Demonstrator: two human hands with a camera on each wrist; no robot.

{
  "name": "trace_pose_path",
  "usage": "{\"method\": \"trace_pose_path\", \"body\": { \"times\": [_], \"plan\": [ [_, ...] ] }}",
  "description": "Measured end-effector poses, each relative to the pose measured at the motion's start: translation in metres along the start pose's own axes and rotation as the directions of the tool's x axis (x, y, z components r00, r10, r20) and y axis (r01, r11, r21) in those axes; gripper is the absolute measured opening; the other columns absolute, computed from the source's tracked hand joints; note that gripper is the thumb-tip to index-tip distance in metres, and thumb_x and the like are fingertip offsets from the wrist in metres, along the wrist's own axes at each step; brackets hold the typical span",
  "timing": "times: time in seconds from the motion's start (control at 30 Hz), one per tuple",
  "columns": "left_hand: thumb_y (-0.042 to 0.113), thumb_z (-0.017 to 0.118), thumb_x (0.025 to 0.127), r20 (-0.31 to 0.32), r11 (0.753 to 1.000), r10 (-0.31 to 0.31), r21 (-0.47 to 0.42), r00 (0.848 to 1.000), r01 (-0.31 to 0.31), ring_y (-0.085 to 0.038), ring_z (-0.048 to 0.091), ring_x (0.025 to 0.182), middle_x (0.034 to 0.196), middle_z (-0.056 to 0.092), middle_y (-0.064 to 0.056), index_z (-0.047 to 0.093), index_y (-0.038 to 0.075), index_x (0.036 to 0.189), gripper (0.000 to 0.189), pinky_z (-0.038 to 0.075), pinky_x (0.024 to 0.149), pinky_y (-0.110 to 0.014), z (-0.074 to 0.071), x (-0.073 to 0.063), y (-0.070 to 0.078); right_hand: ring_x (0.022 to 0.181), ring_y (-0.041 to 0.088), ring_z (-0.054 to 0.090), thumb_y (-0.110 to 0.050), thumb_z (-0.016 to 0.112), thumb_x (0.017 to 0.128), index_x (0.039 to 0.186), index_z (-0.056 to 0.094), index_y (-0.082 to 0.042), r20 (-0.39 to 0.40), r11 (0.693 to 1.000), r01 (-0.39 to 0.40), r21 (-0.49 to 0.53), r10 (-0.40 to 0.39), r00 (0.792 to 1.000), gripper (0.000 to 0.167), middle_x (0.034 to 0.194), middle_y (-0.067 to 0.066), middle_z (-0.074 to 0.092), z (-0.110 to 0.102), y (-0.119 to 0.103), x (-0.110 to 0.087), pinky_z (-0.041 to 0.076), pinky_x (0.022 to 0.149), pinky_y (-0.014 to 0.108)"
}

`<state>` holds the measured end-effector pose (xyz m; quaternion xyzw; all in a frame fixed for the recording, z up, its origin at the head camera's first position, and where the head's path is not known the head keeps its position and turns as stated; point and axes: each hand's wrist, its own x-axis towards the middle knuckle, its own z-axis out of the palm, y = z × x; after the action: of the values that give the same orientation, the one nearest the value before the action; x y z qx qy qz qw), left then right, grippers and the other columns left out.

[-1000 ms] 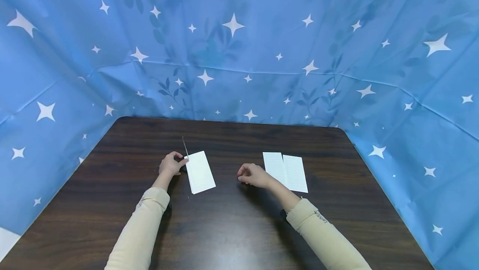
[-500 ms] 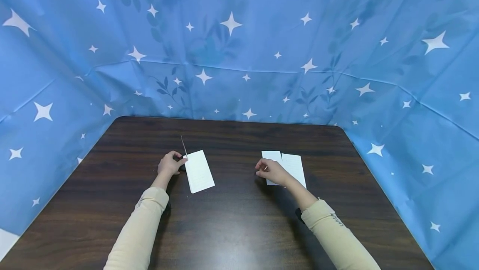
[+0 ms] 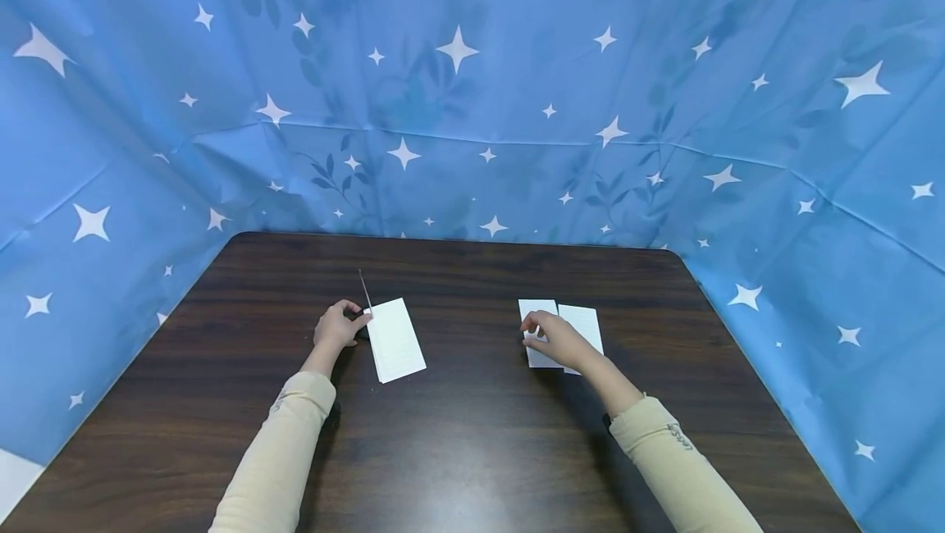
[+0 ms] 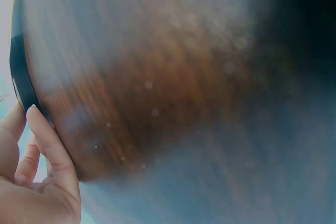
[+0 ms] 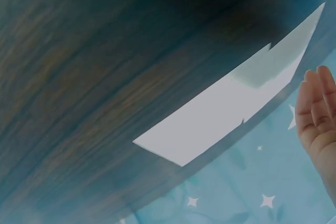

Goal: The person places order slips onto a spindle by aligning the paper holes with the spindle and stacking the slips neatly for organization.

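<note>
At the left of the table, my left hand [image 3: 338, 326] pinches a dark, slim object whose kind I cannot make out. In the left wrist view, its black strip [image 4: 20, 69] runs down to the thumb and fingertips. A thin stick-like piece [image 3: 365, 291] juts away from the hand, beside a white stack of paper [image 3: 396, 340]. My right hand [image 3: 555, 339] hovers over two white sheets [image 3: 582, 321], fingers loosely curved, nothing seen held. In the right wrist view, its fingers [image 5: 319, 103] appear apart from the sheets [image 5: 205, 116], which lie side by side, slightly offset.
The dark wood table [image 3: 458, 418] reaches back to a blue curtain [image 3: 472, 90] with white stars. Cream sleeves [image 3: 276, 451] cover both forearms. The left wrist view is largely blurred.
My right hand has moved right, from the middle of the table to over the two sheets. My left hand and the paper stack have stayed in place.
</note>
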<state>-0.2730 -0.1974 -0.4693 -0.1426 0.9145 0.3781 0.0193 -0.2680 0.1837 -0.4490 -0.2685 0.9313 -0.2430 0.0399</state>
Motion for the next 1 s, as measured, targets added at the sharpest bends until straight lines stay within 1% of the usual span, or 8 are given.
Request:
{"method": "trace_pose_path", "body": {
  "times": [0.13, 0.2, 0.3, 0.43, 0.57, 0.73, 0.9, 1.0],
  "plan": [
    [0.027, 0.062, 0.091, 0.006, 1.0, -0.004, -0.005, 1.0, 0.004, -0.008, 0.058, 0.046, 0.085, 0.061, -0.017, 0.055, 0.002, 0.112, 0.033, 0.05, 0.053, -0.027, 0.001, -0.002, -0.001, 0.099, 0.031, 0.059, -0.014, 0.068, 0.086, 0.109, 0.059, 0.001, -0.008, 0.993, 0.008, -0.119, -0.009, 1.0, 0.029, 0.107, 0.015, 0.063, -0.002, 0.006, -0.003, 0.051, 0.087, 0.047],
    [0.027, 0.062, 0.091, 0.008, 1.0, -0.006, -0.005, 1.0, 0.006, -0.008, 0.057, 0.046, 0.083, 0.061, -0.017, 0.055, 0.002, 0.112, 0.034, 0.049, 0.053, -0.027, 0.001, -0.002, -0.001, 0.11, 0.037, 0.055, -0.022, 0.069, 0.085, 0.118, 0.057, 0.0, 0.007, 0.985, -0.028, -0.172, 0.03, 1.0, 0.041, 0.119, 0.018, 0.059, -0.003, 0.007, -0.004, 0.046, 0.092, 0.054],
    [0.027, 0.062, 0.091, 0.009, 1.0, -0.007, -0.006, 1.0, 0.007, -0.008, 0.058, 0.047, 0.092, 0.062, -0.02, 0.055, 0.002, 0.113, 0.034, 0.052, 0.053, -0.027, 0.001, -0.001, -0.001, 0.127, 0.045, 0.041, -0.036, 0.069, 0.084, 0.133, 0.047, -0.001, 0.065, 0.97, -0.094, -0.224, 0.111, 0.992, 0.064, 0.137, 0.022, 0.047, -0.004, 0.009, -0.003, 0.036, 0.098, 0.065],
    [0.027, 0.062, 0.092, 0.008, 1.0, 0.003, 0.001, 1.0, -0.003, -0.009, 0.061, 0.05, 0.1, 0.062, -0.023, 0.055, 0.002, 0.113, 0.033, 0.054, 0.056, -0.029, 0.0, 0.001, 0.0, 0.14, 0.048, 0.017, -0.046, 0.068, 0.082, 0.146, 0.029, -0.003, 0.151, 0.955, -0.169, -0.243, 0.21, 0.966, 0.086, 0.152, 0.026, 0.024, -0.007, 0.012, 0.001, 0.02, 0.105, 0.073],
    [0.027, 0.062, 0.091, 0.006, 1.0, 0.001, 0.003, 1.0, -0.001, -0.01, 0.061, 0.05, 0.095, 0.062, -0.021, 0.055, 0.002, 0.112, 0.033, 0.054, 0.057, -0.03, 0.0, 0.003, 0.0, 0.142, 0.047, 0.009, -0.049, 0.069, 0.08, 0.148, 0.02, -0.001, 0.201, 0.941, -0.215, -0.263, 0.271, 0.941, 0.097, 0.155, 0.026, 0.013, -0.008, 0.015, 0.006, 0.011, 0.108, 0.073],
    [0.027, 0.062, 0.092, 0.002, 1.0, -0.001, -0.008, 1.0, 0.001, -0.008, 0.06, 0.05, 0.101, 0.061, -0.023, 0.055, 0.002, 0.112, 0.033, 0.054, 0.052, -0.026, 0.0, 0.002, -0.002, 0.141, 0.046, 0.012, -0.047, 0.073, 0.077, 0.146, 0.023, 0.004, 0.23, 0.935, -0.216, -0.281, 0.284, 0.931, 0.1, 0.152, 0.027, 0.019, -0.007, 0.016, 0.013, 0.01, 0.111, 0.07],
    [0.026, 0.061, 0.092, 0.01, 1.0, 0.006, -0.015, 1.0, -0.006, -0.011, 0.061, 0.052, 0.103, 0.06, -0.024, 0.054, 0.001, 0.113, 0.033, 0.055, 0.053, -0.026, 0.001, 0.0, -0.002, 0.139, 0.045, 0.023, -0.049, 0.078, 0.07, 0.143, 0.03, 0.006, 0.228, 0.939, -0.183, -0.29, 0.254, 0.94, 0.103, 0.148, 0.027, 0.03, 0.001, 0.027, 0.024, 0.019, 0.113, 0.064],
    [0.026, 0.061, 0.092, 0.005, 1.0, -0.003, -0.01, 1.0, 0.003, -0.013, 0.063, 0.053, 0.099, 0.061, -0.023, 0.055, 0.002, 0.113, 0.033, 0.055, 0.057, -0.03, 0.0, 0.0, 0.0, 0.139, 0.044, 0.025, -0.061, 0.075, 0.066, 0.143, 0.031, 0.004, 0.205, 0.958, -0.102, -0.268, 0.16, 0.966, 0.11, 0.148, 0.026, 0.032, 0.013, 0.048, 0.031, 0.02, 0.115, 0.059]
  ]
}}
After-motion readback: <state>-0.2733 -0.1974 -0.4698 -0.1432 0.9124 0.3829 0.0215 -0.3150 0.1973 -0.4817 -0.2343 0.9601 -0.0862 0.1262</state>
